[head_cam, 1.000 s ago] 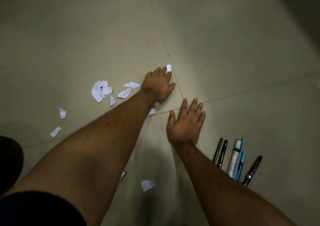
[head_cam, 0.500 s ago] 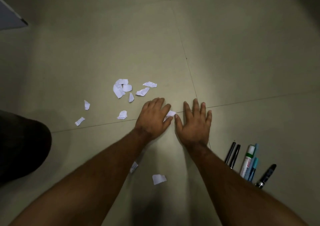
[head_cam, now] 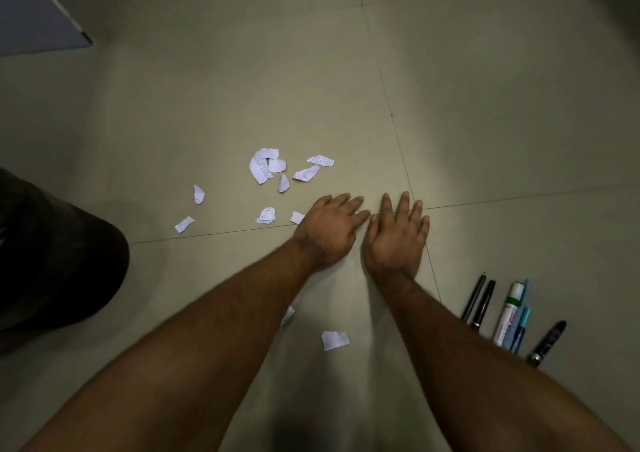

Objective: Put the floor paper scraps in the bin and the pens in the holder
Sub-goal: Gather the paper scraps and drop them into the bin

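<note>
— Where are your paper scraps (head_cam: 268,169)?
— White, torn, with print too small to read, on the floor (head_cam: 485,105) just beyond your left hand (head_cam: 327,231).
— My hands?
— Both flat, fingers straight; pens (head_cam: 512,316) lie beside your right hand (head_cam: 394,235).

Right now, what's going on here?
A person is bent over a tiled floor, left hand and right hand flat on it side by side, fingers straight, holding nothing visible. Torn paper scraps lie scattered beyond and left of the hands, one scrap between the forearms. The pens lie in a row at right, untouched. No bin or holder in view.
</note>
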A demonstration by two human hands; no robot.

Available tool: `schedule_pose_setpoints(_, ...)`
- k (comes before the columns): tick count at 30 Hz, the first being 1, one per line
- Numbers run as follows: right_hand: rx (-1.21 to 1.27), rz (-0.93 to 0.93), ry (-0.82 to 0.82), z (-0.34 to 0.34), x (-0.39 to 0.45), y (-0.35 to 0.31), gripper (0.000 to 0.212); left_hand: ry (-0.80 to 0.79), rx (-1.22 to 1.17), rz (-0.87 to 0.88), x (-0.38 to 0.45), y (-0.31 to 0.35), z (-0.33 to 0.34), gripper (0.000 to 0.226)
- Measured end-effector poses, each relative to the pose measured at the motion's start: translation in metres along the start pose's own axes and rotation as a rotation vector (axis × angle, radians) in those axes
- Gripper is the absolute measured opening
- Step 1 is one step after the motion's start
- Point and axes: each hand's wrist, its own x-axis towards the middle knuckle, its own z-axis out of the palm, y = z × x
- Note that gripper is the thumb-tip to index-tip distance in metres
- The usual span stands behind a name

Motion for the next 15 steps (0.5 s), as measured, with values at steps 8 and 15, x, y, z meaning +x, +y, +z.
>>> schedule_pose_setpoints(8,-0.001,0.014,0.025,0.001,0.001,-0.003,0.054,0.151,0.029,-0.202,0.012,-0.017,-0.002,0.042)
schedule_pose_setpoints(15,0.006,-0.023,0.077,0.003,-0.002,0.000,0.053,-0.043,0.010,-0.309,0.018,-0.039,0.004,0.054)
